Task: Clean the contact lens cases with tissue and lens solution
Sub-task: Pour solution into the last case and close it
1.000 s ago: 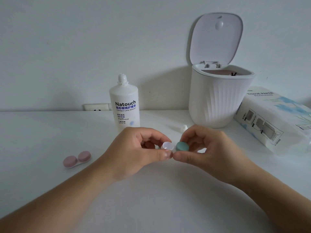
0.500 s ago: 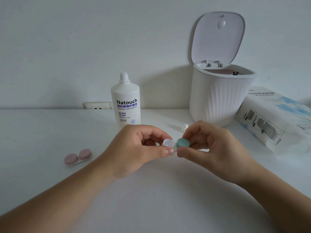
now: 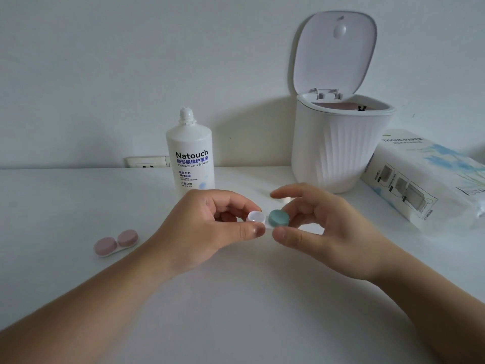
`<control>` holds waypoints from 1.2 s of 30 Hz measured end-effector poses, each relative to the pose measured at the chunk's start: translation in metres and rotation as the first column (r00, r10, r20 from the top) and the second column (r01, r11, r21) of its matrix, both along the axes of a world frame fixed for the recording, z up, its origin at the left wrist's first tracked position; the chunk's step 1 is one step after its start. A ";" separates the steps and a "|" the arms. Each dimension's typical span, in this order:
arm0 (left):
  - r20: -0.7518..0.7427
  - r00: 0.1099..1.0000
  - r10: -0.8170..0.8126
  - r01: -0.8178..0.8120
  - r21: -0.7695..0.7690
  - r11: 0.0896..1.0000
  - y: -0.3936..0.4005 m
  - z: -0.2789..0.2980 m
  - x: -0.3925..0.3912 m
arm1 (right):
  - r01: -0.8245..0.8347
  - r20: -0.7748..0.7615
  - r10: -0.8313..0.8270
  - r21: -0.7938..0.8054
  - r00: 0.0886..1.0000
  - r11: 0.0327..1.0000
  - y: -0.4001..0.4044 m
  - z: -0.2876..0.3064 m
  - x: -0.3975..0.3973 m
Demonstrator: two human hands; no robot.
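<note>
Nearest, the left hand [image 3: 210,227] pinches the lens case [image 3: 256,217] above the table [image 3: 236,311], one white well uncapped. The right hand [image 3: 328,229] has opened its index finger since a moment ago, loosely holding the green cap [image 3: 278,218]; probably it unscrews. Farther stand the pink case [image 3: 116,243], solution bottle [image 3: 191,158], bin [image 3: 341,143], tissue pack [image 3: 425,179].

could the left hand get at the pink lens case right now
Probably not at once: the left hand grips the white lens case. The pink lens case lies uncovered beside that forearm, path free.
</note>
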State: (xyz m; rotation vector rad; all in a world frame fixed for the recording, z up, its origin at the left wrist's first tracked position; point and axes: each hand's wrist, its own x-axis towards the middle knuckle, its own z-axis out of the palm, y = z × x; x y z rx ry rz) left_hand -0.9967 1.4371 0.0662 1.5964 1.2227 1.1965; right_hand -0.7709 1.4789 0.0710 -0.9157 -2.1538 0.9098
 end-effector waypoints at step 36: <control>-0.011 1.000 -0.016 0.016 -0.007 1.000 -0.001 -0.001 -0.001 | -0.005 0.015 0.005 0.021 1.000 1.000 0.005 -0.004 0.000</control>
